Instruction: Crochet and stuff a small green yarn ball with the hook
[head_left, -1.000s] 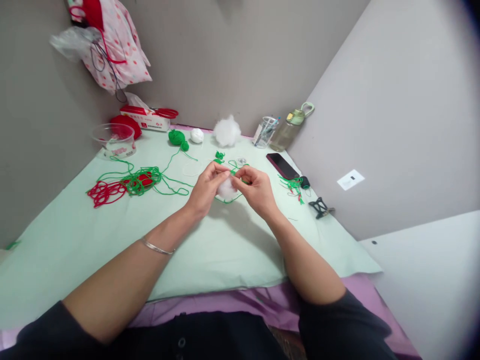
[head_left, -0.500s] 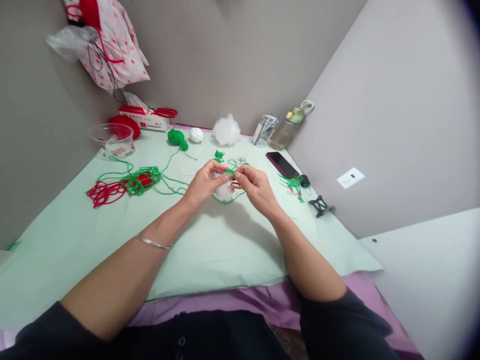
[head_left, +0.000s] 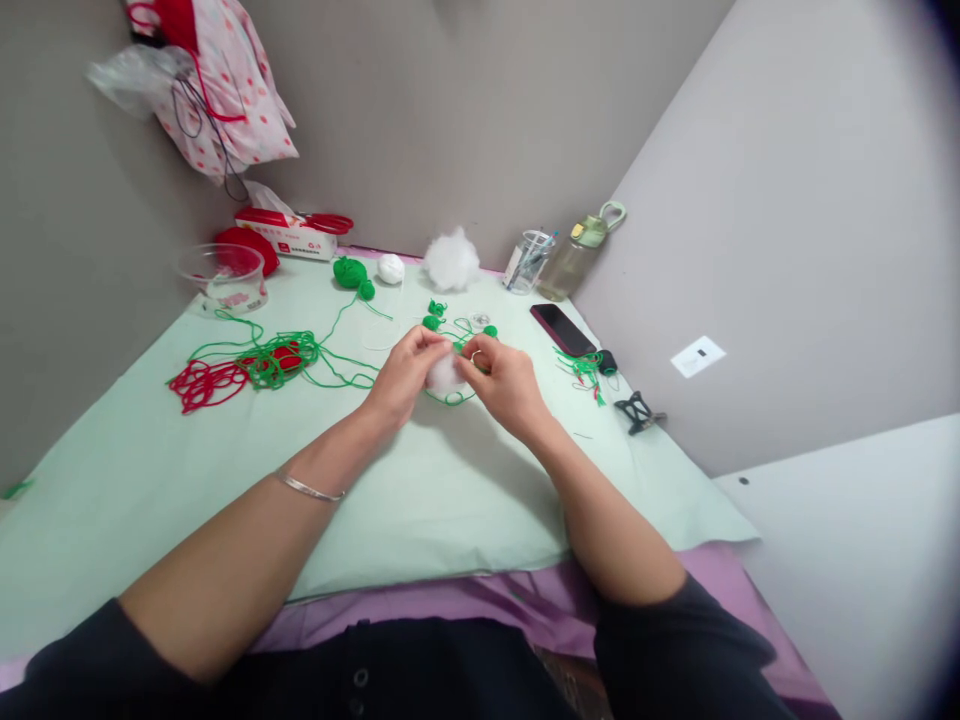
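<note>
My left hand is closed, thumb against fingers, at a small green yarn piece that is mostly hidden by the fingers. Just under its thumb is a tuft of white stuffing, between the two hands. My right hand is closed too, its thumb and fingertips pinched at the right edge of the stuffing. A green yarn strand loops below the tuft. Beyond my fingers lie small green yarn balls and a small clear round item.
Tangled green yarn and red yarn lie left. Behind are a clear tub, tissue box, green yarn ball, white yarn ball and stuffing pile. Right: phone, bottle, pen cup, black stand.
My right fingertips have come down and left, from the green piece to the white stuffing. The red-orange item seen beneath my right fingers is now mostly hidden. My left hand stays nearly in place.
</note>
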